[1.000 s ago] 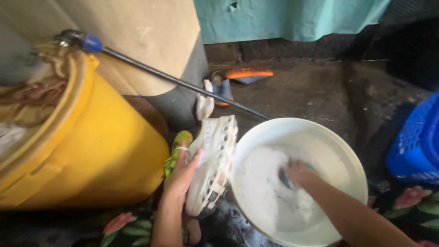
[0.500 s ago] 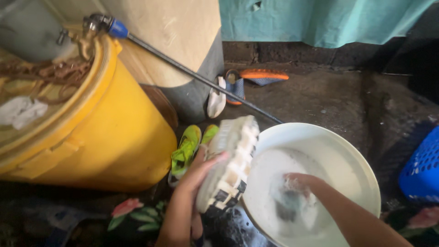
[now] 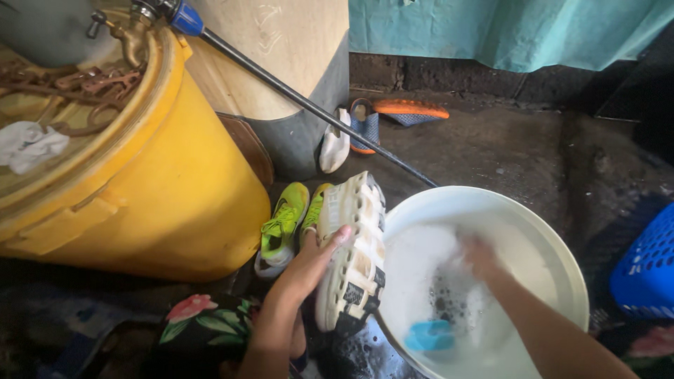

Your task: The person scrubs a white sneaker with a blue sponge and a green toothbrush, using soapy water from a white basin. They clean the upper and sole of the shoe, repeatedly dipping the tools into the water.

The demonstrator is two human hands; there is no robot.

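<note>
Here, white basin (image 3: 554,245) holds suds, right hand (image 3: 481,256).

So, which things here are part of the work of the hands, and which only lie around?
In use:
- left hand holding white shoe, sole up
- right hand in white basin of soapy water
- blue object in the water

Lying about:
- green shoes
- yellow barrel
- blue basket
- orange sandal

At your ten o'clock stands a yellow barrel (image 3: 161,189); lime-green shoes (image 3: 284,224) lie beside it. At twelve, an orange sandal (image 3: 411,109); at three, a blue basket (image 3: 649,267).
</note>
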